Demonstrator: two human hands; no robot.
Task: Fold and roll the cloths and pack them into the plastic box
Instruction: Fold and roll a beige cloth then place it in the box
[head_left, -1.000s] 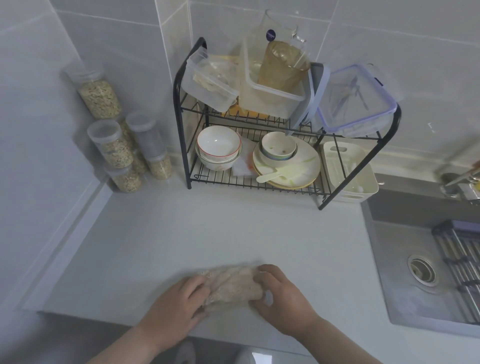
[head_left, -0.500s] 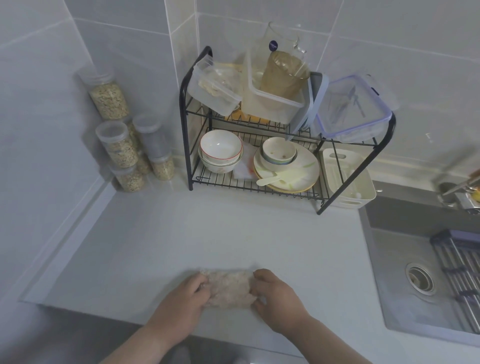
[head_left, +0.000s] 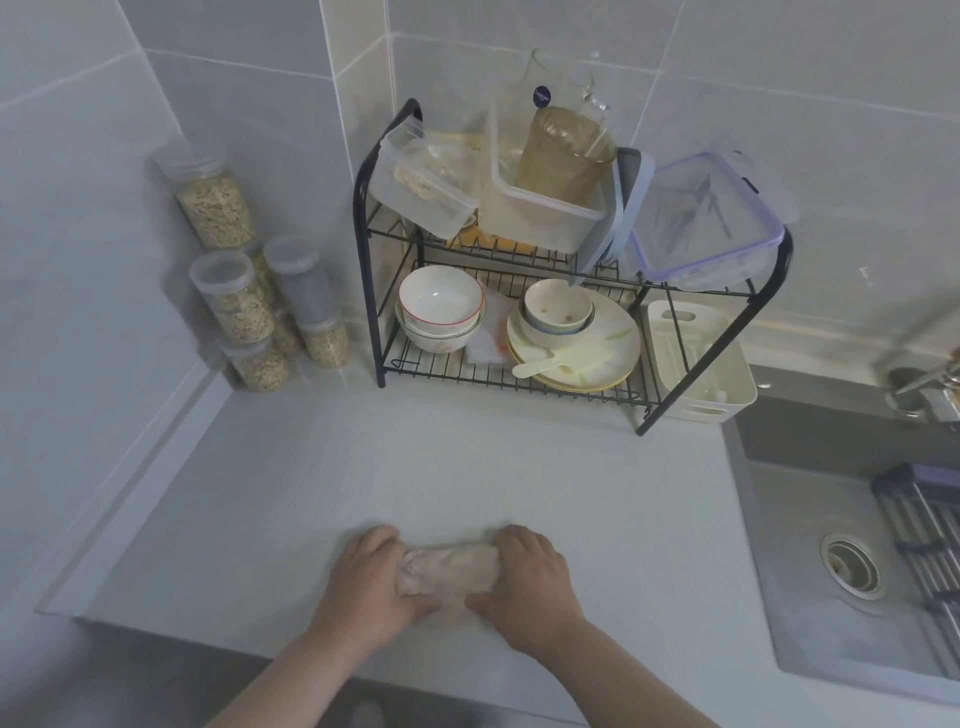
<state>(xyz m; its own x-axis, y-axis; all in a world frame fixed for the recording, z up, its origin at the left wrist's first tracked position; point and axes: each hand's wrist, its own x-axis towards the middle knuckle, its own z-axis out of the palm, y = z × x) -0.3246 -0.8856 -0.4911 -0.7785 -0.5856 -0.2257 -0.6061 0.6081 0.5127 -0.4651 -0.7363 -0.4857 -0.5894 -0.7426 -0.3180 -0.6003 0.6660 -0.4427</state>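
A pale beige cloth (head_left: 448, 570) lies as a short thick roll on the white counter (head_left: 519, 478), near its front edge. My left hand (head_left: 366, 584) grips the roll's left end with fingers curled over it. My right hand (head_left: 532, 584) grips the right end the same way, thumb under the near side. Clear plastic boxes stand on the top shelf of the black wire rack (head_left: 571, 260): a small one (head_left: 423, 184) at the left, a taller one (head_left: 545, 202) in the middle, and a lidded one (head_left: 706, 223) with purple clips at the right.
Bowls (head_left: 440, 306) and plates (head_left: 576, 338) fill the rack's lower shelf. A cream basket (head_left: 701, 364) stands to its right. Several grain jars (head_left: 234, 296) stack in the left corner. A steel sink (head_left: 852, 561) with a tap (head_left: 930, 389) lies at the right.
Both hands have drawn closer together and the cloth has gone from a loose flat fold to a tighter, narrower roll. The view has shifted slightly.
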